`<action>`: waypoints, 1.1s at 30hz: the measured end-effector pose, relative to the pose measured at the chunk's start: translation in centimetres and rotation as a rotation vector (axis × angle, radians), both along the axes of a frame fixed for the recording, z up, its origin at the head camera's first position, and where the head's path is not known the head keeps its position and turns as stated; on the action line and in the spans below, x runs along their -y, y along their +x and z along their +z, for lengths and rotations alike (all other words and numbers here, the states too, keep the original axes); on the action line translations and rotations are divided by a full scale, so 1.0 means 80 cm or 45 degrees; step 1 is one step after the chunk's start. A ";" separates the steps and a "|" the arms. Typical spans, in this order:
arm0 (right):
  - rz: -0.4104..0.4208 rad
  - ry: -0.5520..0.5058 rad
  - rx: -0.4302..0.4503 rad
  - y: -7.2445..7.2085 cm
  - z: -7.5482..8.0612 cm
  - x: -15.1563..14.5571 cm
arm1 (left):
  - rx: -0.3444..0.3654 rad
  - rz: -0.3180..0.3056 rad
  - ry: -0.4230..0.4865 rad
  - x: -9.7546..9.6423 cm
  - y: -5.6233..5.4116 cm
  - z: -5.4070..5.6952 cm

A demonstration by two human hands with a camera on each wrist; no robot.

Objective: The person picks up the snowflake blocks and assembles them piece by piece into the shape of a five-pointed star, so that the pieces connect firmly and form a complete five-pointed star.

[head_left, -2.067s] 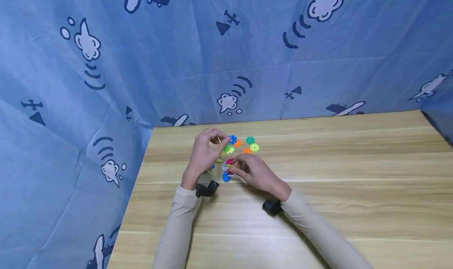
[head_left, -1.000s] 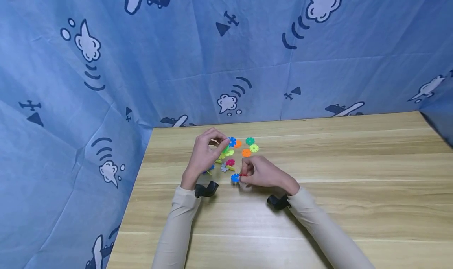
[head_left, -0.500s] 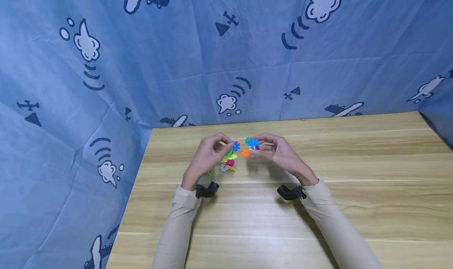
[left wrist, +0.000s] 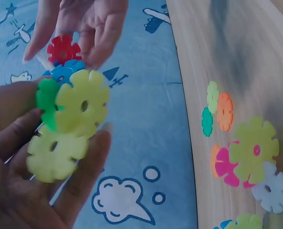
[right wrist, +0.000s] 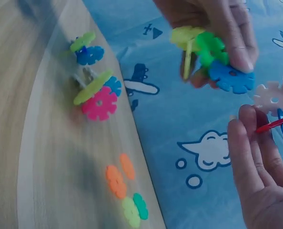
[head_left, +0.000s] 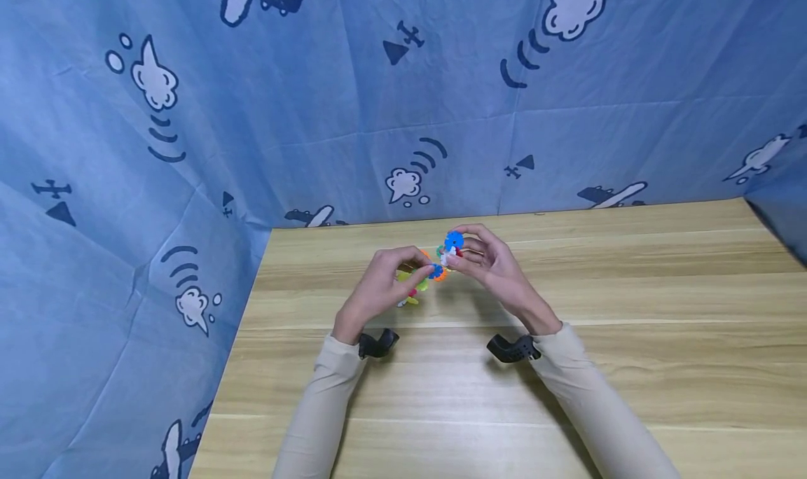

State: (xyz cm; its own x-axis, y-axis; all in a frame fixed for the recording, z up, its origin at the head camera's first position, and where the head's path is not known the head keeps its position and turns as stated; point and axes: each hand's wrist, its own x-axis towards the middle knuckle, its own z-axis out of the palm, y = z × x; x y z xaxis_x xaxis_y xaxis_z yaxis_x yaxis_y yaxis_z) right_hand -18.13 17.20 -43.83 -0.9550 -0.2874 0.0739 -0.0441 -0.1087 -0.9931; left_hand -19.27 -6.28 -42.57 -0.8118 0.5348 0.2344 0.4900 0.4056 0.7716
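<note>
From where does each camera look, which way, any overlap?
Head: worn on the head, faces forward and down; shows wooden table, blue printed fabric, left hand, right hand, beige sleeves.
Left wrist: on that wrist, faces the left hand and its joined yellow, green and blue notched plastic discs; right hand at top.
Right wrist: on that wrist, faces the right hand and its white notched plastic disc; left hand at top.
Shared: both wrist views show both hands, joined discs, table, fabric.

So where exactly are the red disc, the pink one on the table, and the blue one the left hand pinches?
Red disc (left wrist: pixel 64 47): left wrist view, near its middle.
Pink disc (right wrist: pixel 99 110): right wrist view, just below its hole.
Blue disc (right wrist: pixel 231 80): right wrist view, just below its hole.
</note>
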 end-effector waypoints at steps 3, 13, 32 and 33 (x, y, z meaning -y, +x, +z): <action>-0.027 0.044 -0.021 0.002 0.001 0.002 | -0.035 -0.007 0.029 -0.002 0.002 0.001; -0.033 0.183 -0.089 0.003 0.001 -0.001 | -0.142 -0.008 0.035 -0.006 0.003 0.002; -0.021 0.272 -0.218 0.005 0.009 -0.001 | -0.318 0.104 0.014 -0.008 0.005 0.001; -0.017 0.268 -0.222 0.005 0.009 -0.001 | -0.340 0.107 0.022 -0.008 0.005 0.001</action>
State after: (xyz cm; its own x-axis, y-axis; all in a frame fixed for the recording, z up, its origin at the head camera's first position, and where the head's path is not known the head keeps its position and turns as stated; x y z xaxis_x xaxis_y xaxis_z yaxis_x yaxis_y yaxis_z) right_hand -17.74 17.24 -43.12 -0.9368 -0.3015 0.1774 -0.2165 0.1011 -0.9710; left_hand -18.86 -5.67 -42.51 -0.7611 0.4624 0.4548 0.6424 0.4413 0.6265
